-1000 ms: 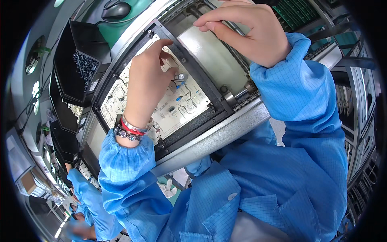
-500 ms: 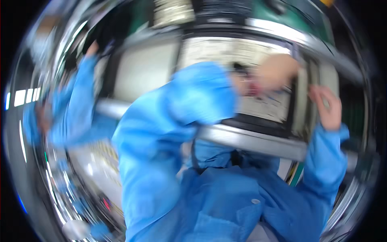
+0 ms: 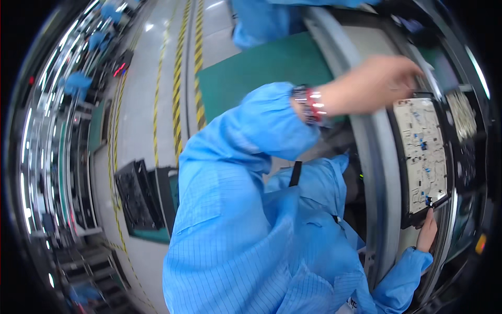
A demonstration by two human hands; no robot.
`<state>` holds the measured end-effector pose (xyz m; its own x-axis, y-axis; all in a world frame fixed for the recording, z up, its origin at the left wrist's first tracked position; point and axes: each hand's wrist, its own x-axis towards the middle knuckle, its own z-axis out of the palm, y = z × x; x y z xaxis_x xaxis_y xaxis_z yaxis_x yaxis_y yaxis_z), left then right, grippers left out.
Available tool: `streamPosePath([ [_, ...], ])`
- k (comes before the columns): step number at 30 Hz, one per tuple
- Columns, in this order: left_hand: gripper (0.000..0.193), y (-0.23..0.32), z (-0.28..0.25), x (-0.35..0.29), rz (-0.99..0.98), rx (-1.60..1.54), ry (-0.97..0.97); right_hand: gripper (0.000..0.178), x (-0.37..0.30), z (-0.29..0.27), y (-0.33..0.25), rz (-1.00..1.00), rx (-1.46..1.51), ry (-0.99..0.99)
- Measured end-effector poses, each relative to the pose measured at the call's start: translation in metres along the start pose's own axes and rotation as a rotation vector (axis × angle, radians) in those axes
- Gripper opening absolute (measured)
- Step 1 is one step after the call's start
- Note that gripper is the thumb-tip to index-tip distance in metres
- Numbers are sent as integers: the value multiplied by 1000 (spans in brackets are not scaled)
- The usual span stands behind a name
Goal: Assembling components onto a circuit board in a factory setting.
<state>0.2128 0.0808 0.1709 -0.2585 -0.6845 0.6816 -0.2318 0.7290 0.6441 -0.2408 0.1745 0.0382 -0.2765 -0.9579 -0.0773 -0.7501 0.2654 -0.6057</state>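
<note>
A dark-framed panel (image 3: 410, 219) lies on the line at the right. Its face carries a cream board (image 3: 426, 131) with small blue parts. My left hand (image 3: 384, 83), smeared by motion, is over the panel's upper end with its fingers bent. Whether it holds anything does not show. A red and a dark band circle that wrist. At the panel's lower end, my right hand (image 3: 427, 234) has a finger stretched out to the frame's corner, next to a small blue part. Both my arms are in blue striped sleeves.
A metal rail (image 3: 380, 178) runs between my body and the panel. Beyond the panel are bundled pale parts (image 3: 461, 114) and black parts (image 3: 465, 165). A green surface (image 3: 261, 76) and another person's blue clothing (image 3: 264, 23) are at the top. Black frames (image 3: 137, 193) stand at left.
The view has swung round, so the panel now appears upright at the far right. My right hand, raised beside the panel before, now reaches its lower corner. My left hand is at its upper end.
</note>
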Motion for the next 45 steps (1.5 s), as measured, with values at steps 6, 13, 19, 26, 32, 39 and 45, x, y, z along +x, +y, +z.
streamPosePath([
  [6,55,14,-217,-308,-511,982,886,71,7,-22,-7,-23,-31,-244],
  [13,92,110,-261,-634,-1680,2051,912,82,90,-61,41,209,-189,-272],
  [19,86,118,-255,-679,-1671,2050,850,80,94,-74,21,406,-273,-325],
  [26,76,133,-241,-654,-1841,2104,398,71,111,-98,37,177,-367,-89],
  [32,66,172,-238,-622,-1784,1882,417,48,57,-72,-120,-453,-285,166],
  [39,71,175,-142,-511,-1554,1699,404,37,-115,174,-362,-993,230,-830],
  [45,72,126,-89,-425,-1267,1517,423,80,-245,383,-395,-665,260,-1371],
])
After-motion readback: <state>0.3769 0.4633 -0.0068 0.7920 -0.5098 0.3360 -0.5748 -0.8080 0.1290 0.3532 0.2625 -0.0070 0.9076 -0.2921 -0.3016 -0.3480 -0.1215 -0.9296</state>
